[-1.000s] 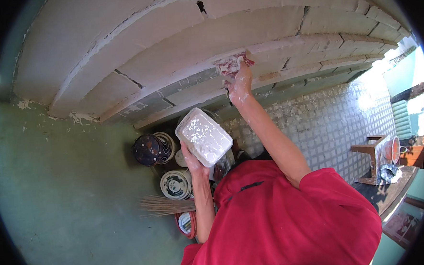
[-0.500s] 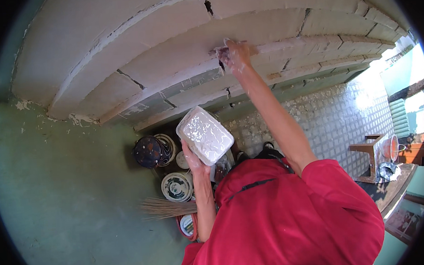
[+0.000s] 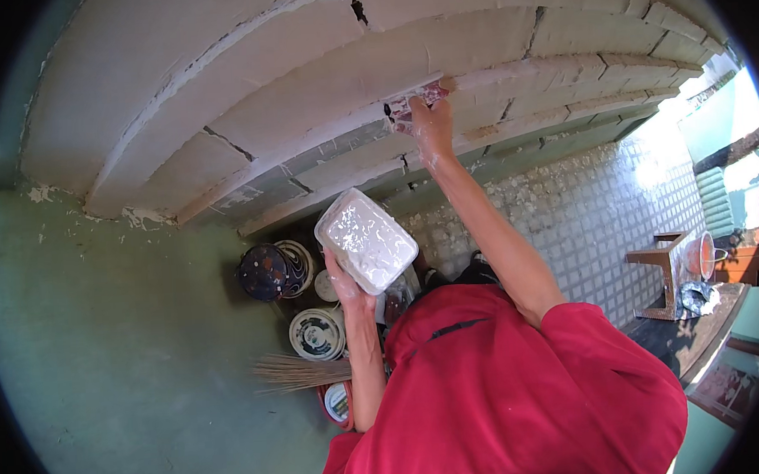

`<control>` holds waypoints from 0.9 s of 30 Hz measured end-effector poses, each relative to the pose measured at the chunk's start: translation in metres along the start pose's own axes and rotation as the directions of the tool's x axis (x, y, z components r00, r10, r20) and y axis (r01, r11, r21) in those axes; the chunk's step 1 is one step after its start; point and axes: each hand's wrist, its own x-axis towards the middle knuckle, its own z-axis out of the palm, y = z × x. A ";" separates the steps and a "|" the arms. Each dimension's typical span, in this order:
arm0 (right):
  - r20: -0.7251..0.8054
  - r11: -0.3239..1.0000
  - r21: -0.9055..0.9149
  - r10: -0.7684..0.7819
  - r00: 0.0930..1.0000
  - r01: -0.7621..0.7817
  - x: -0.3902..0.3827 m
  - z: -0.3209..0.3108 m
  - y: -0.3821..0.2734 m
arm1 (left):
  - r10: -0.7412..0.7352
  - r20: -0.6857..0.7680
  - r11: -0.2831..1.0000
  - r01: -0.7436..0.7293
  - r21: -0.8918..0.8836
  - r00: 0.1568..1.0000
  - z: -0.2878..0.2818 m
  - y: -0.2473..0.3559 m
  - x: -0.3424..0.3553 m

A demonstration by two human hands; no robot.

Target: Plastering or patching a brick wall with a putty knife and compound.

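My left hand [image 3: 348, 283] is closed round the side of a white rectangular tub [image 3: 368, 242], tilted with its open top facing me. Glossy white paste fills the tub. Stretched out ahead, my right hand [image 3: 433, 124] grips a reddish putty scraper [image 3: 428, 94] smeared with white paste. The scraper's blade lies along the edge of a pale ledge [image 3: 348, 124] on the stepped wall, beside a dark vertical crack. White smears show on the fingers of both hands.
Below the tub, on the left, stand a dark speckled bucket [image 3: 264, 271], a paint-stained pail [image 3: 317, 335] and a stick broom [image 3: 299, 372]. A green wall [image 3: 144, 335] fills the left side. Over the tiled floor [image 3: 558, 202], a wooden stool [image 3: 658, 265] stands at right near an orange bucket [image 3: 701, 256].
My right hand has turned at the wrist and moved a little down and right, the scraper swinging right along the ledge. The left hand and tub stay nearly still.
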 end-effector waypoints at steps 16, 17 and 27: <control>0.092 0.996 -0.020 -0.088 0.992 0.091 -0.006 0.028 -0.043 | 0.013 0.022 1.000 -0.013 -0.016 1.000 -0.003 0.000 0.001; 0.045 0.999 -0.009 -0.045 0.998 0.045 -0.010 0.021 -0.035 | 0.014 0.024 1.000 -0.014 -0.017 1.000 -0.002 -0.002 0.002; -0.070 0.998 0.061 -0.013 0.997 0.017 0.039 0.034 -0.031 | 0.025 0.016 1.000 -0.025 -0.003 1.000 0.006 -0.001 -0.003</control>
